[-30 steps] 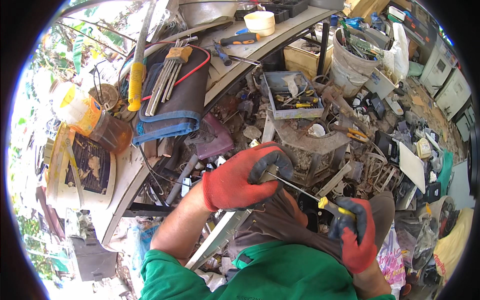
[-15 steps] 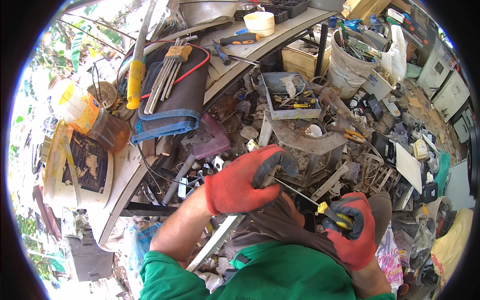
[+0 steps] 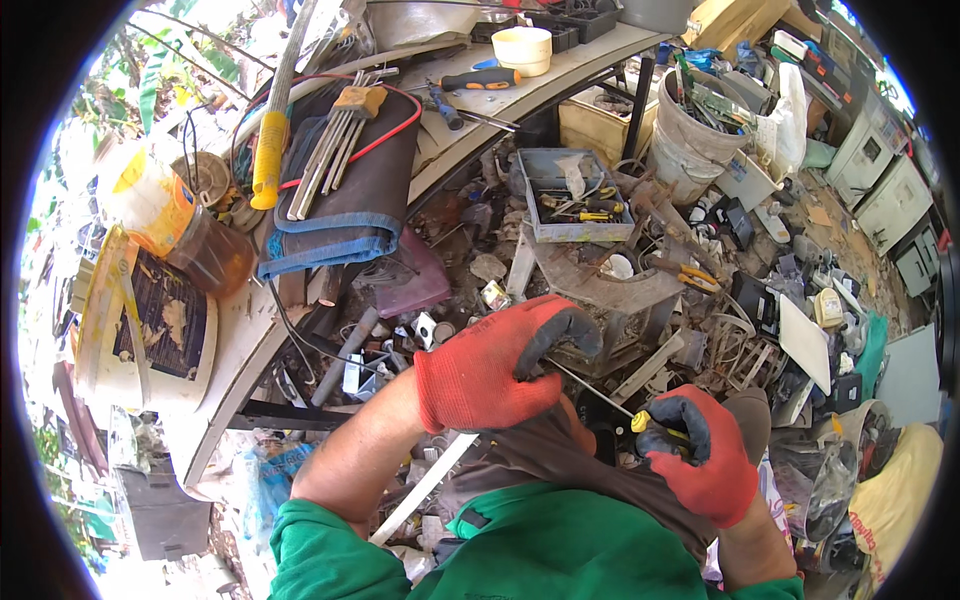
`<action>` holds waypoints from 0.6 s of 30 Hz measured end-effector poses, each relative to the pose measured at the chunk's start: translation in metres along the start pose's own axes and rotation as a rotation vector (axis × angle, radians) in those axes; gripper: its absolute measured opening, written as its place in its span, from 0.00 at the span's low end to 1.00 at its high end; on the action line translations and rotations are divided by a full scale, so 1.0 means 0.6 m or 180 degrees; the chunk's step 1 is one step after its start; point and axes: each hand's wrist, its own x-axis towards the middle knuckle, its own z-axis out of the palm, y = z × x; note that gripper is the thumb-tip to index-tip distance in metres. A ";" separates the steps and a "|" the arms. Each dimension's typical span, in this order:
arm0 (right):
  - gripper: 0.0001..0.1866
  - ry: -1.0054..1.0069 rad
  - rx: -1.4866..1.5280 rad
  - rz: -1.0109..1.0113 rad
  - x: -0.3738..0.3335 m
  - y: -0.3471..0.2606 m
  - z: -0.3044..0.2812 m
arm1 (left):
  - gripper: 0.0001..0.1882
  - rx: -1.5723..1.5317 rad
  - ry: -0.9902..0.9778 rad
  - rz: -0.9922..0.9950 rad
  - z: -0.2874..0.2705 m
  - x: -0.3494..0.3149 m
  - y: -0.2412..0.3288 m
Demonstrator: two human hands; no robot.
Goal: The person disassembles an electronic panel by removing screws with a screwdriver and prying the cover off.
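Note:
My left hand (image 3: 490,365), in a red work glove with a dark palm, is closed around a long pale strip (image 3: 425,490) that slants down to the lower left past my forearm. Its upper end is hidden by the fingers. My right hand (image 3: 708,460), gloved the same way, wraps its fingers round the yellow and dark handle of a screwdriver (image 3: 641,421). The thin shaft runs up and left toward the strip inside my left hand. Whether the tip touches the strip cannot be seen.
A bench (image 3: 250,365) on the left bears a folded dark mat (image 3: 375,190) with metal rods (image 3: 335,150) on it. Ahead, a grey tray (image 3: 585,232) holds screwdrivers. Beyond it is a bucket (image 3: 690,150) of scrap. Pliers (image 3: 690,274) lie among the clutter.
My right hand has rolled over on the screwdriver, so more of the glove's red back shows and less of the handle. My left hand keeps its grip. The view has shifted slightly.

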 end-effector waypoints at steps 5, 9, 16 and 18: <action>0.23 -0.0379 -0.0365 0.0237 0.017 -0.013 -0.004 | 0.26 -0.0157 -0.0035 -0.0089 -0.002 -0.002 -0.003; 0.27 -0.0162 -0.1644 -0.0852 -0.001 0.023 -0.009 | 0.26 -0.0107 -0.0008 -0.0146 0.001 0.000 0.000; 0.23 0.0034 -0.0889 -0.0245 0.017 -0.027 0.007 | 0.27 -0.0134 0.0044 -0.0137 0.000 -0.001 0.001; 0.20 0.0210 -0.0786 -0.0211 0.018 -0.030 0.012 | 0.26 -0.0136 0.0042 -0.0124 0.000 0.002 0.002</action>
